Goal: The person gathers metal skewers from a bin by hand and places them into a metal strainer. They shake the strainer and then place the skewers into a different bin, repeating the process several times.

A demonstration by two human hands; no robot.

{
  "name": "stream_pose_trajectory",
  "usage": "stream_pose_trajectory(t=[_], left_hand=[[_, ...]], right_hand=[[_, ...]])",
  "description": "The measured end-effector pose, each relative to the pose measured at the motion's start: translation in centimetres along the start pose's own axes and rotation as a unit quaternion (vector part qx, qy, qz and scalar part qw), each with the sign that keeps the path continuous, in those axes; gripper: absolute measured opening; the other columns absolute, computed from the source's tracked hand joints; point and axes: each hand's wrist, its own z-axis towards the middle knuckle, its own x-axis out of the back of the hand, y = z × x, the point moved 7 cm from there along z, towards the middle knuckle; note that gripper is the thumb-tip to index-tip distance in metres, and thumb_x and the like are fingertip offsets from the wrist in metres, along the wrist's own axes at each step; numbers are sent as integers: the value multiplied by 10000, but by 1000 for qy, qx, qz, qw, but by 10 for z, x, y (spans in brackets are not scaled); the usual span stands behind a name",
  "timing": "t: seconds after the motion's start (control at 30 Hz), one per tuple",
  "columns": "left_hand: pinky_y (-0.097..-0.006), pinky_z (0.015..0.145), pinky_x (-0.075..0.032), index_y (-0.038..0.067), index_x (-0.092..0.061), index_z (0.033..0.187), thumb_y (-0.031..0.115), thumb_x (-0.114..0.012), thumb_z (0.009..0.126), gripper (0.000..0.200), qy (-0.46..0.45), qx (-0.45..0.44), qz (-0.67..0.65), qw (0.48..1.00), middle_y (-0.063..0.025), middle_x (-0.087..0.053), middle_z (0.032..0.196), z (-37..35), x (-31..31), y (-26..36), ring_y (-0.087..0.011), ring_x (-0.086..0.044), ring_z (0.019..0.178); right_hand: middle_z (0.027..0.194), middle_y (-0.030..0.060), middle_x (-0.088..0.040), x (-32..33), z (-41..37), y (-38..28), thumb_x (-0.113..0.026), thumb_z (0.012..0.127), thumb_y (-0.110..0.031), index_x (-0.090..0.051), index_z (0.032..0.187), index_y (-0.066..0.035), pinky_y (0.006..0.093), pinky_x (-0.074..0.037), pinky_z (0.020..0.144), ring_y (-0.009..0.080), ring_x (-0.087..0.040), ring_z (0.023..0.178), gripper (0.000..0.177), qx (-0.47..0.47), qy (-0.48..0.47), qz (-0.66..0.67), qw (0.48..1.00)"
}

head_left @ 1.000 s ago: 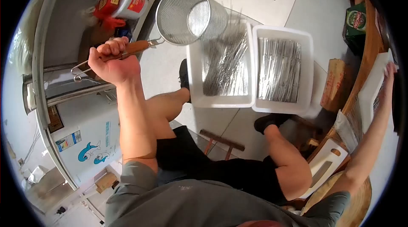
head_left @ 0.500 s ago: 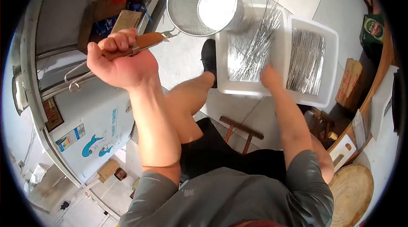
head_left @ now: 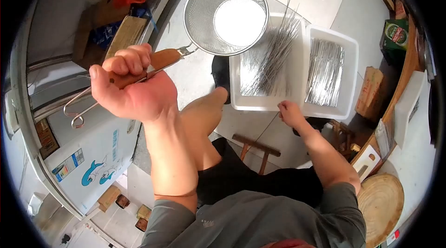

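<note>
My left hand (head_left: 134,83) is wrapped round the wooden handle of a wire mesh strainer (head_left: 200,11), raised on the left. The strainer's deep round basket overlaps the back left corner of a white plastic bin (head_left: 267,105). Thin metal skewers (head_left: 272,60) lie in that bin in a loose bundle, some tips sticking up past its far rim. By the bin's near right corner is my right hand (head_left: 291,114), its fingers curled closed. Whether they hold anything, or touch the rim, I cannot make out.
A second white bin (head_left: 349,78) with skewers in neat rows stands to the right. A wooden stool (head_left: 256,146) is between my legs. A white chest with dolphin pictures (head_left: 100,171) flanks the left; a round wooden board (head_left: 383,208) and a cardboard box (head_left: 370,92) are at right.
My right hand has come back from inside the left bin to its near corner. The left hand and strainer have shifted slightly down in view, with the strainer's basket moving right.
</note>
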Motion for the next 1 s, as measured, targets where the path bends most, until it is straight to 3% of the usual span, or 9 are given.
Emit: stream_pose_trajectory(t=[0.13, 0.23, 0.33, 0.43, 0.47, 0.53, 0.67, 0.93, 1.0], left_hand=[[-353, 626, -329, 120, -359, 565, 427, -461, 858, 436, 28, 21, -8, 999, -30, -354, 541, -3, 6, 0, -185, -360, 556], [-373, 655, -348, 129, -395, 560, 441, -456, 857, 435, 30, 22, 14, 999, -28, -351, 544, 1, 13, 3, -190, -372, 561], [-371, 667, -346, 128, -365, 568, 444, -433, 869, 442, 14, 19, 23, 999, -27, -343, 557, 5, 16, 4, -190, -370, 584], [-374, 671, -340, 125, -342, 579, 446, -411, 881, 446, -3, 8, 36, 999, -23, -329, 566, 7, 11, 4, -189, -348, 593], [-375, 668, -325, 127, -329, 584, 443, -395, 888, 444, 10, 16, 23, 1000, -16, -312, 567, 6, 11, 3, -186, -323, 592], [-369, 656, -308, 130, -319, 584, 442, -401, 884, 441, -9, 15, 38, 999, -14, -302, 567, 7, 9, 1, -185, -313, 589], [-343, 636, -263, 146, -300, 584, 458, -418, 870, 440, -10, 36, 44, 998, 0, -299, 561, 7, 0, -3, -167, -299, 590], [-314, 657, -259, 156, -352, 610, 444, -485, 852, 399, -45, 75, 32, 996, 19, -326, 566, 2, -14, -12, -141, -305, 596], [-305, 662, -257, 155, -362, 620, 416, -522, 835, 374, -53, 80, 28, 995, 18, -326, 571, 0, -16, -13, -139, -308, 603]], right_hand=[[880, 193, -641, -8, 46, -35, -631, 838, -288, -511, 1167, 32, 414, -480, 741, 352, -619, 841, 474, 109, 171, 12, 979], [921, 197, -635, -21, 98, -38, -653, 818, -313, -491, 1195, 39, 416, -486, 777, 347, -619, 854, 541, 62, 163, 37, 984], [1062, 229, -593, -42, 121, -48, -682, 791, -338, -442, 1243, 56, 424, -451, 889, 355, -579, 1000, 646, 44, 68, -129, 988], [1266, 270, -471, 3, 126, -49, -732, 723, -414, -351, 1308, 80, 445, -364, 1004, 387, -445, 1196, 855, 28, 308, 7, 951], [1308, 276, -421, 16, 130, -44, -744, 698, -439, -309, 1328, 86, 447, -331, 1028, 394, -398, 1231, 928, -9, 344, 3, 939], [1392, 288, -320, 51, 139, -49, -768, 649, -489, -226, 1368, 100, 450, -266, 1076, 406, -303, 1301, 1077, -83, 413, -1, 907], [1422, 291, -265, 66, 169, -78, -789, 601, -526, -97, 1412, 85, 462, -198, 1107, 393, -263, 1334, 1229, -27, 426, -73, 901], [1436, 277, -237, 82, 189, -119, -775, 650, -411, -90, 1425, 53, 479, -193, 1102, 401, -246, 1332, 1134, -69, 512, 20, 856], [1413, 277, -289, 85, 199, -112, -759, 670, -382, -116, 1418, 62, 465, -240, 1084, 398, -308, 1303, 1082, -49, 520, 17, 852]])
